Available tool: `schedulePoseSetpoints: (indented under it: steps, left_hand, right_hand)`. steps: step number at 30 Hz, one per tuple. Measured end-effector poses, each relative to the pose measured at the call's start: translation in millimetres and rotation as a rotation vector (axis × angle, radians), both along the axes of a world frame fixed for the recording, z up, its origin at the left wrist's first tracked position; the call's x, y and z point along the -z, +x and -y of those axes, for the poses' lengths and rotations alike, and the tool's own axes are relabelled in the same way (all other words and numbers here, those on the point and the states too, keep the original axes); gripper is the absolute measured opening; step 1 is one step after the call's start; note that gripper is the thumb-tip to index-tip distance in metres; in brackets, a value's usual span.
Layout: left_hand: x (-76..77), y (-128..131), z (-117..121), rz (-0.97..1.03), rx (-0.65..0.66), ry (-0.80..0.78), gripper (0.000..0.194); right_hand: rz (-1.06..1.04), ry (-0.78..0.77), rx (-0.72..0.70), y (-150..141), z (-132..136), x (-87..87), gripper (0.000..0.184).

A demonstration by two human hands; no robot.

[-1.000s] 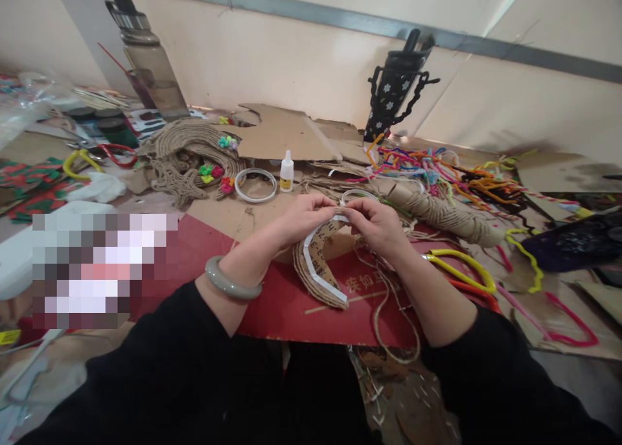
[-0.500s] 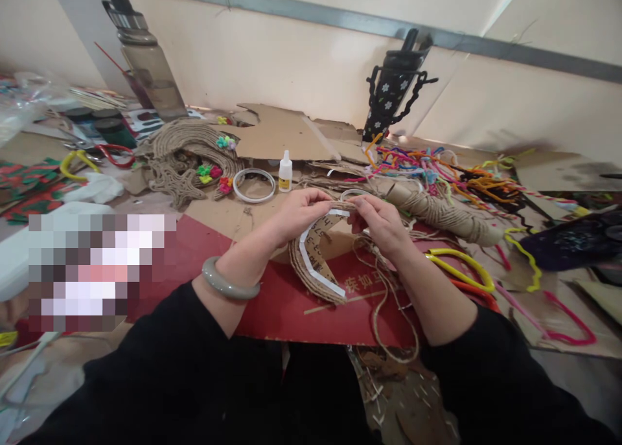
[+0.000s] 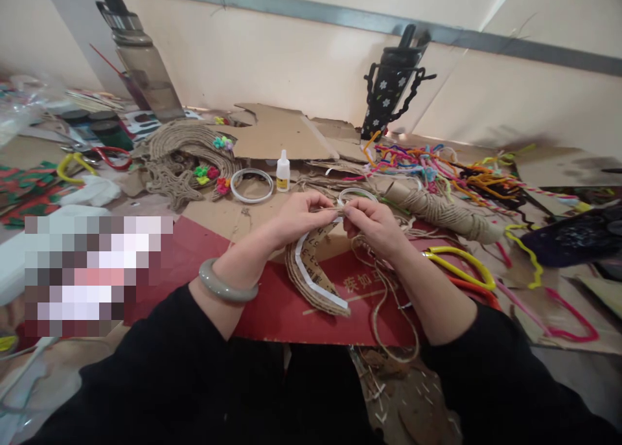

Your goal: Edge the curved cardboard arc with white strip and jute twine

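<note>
A curved cardboard crescent (image 3: 321, 271) with printed characters stands tilted over a red board (image 3: 272, 315). Rows of jute twine line its outer edge, and a white strip (image 3: 302, 270) runs along the curve. My left hand (image 3: 304, 217) is closed on the crescent's top end, thumb and fingers pinching together. Right beside it, fingertips nearly touching, my right hand (image 3: 370, 223) pinches the twine at that end. A loose loop of twine (image 3: 375, 319) trails below my right hand over the board's front edge. Fingers hide the exact pinch points.
A glue bottle (image 3: 282, 173) and a tape ring (image 3: 251, 186) stand behind my hands. To the right lie a twine roll (image 3: 444, 213), yellow-handled scissors (image 3: 457, 253) and colourful pipe cleaners (image 3: 427, 166). Twine-covered crafts (image 3: 194, 140) sit at back left; a patterned tumbler (image 3: 389, 92) stands behind.
The crescent's top end first rose slightly between my hands, then came down again, its lower tip shifting a little. My fingertips have drawn closer together, both hands still pinching.
</note>
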State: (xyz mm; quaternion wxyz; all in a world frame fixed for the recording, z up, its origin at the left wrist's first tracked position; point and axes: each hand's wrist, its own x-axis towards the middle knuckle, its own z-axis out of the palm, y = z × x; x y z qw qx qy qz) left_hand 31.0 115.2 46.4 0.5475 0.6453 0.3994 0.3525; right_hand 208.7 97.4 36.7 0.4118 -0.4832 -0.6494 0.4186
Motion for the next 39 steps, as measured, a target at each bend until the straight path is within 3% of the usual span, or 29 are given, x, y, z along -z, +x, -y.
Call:
schedulePoseSetpoints:
  steps: [5,18,26,39]
  left_hand:
    - [2.5,-1.2,-0.3,-0.011,0.004,-0.004,0.021]
    - [-4.2,-1.0,3.3,-0.021,-0.018,0.005,0.02]
    - [-0.7,-1.8,2.7,0.014,0.016,-0.024,0.035]
    - [-1.3,-1.0,3.6,-0.005,0.006,-0.031,0.033]
  right_hand:
    - [0.001,-0.014,-0.031,0.1,0.9,-3.3,0.042]
    - [-0.049,-0.03,-0.036,-1.5,0.5,-5.0,0.029]
    - [-0.057,-0.018,-0.053,-0.1,-0.5,-4.2,0.029]
    - [-0.045,0.0,-0.069,0.2,-0.5,-2.9,0.031]
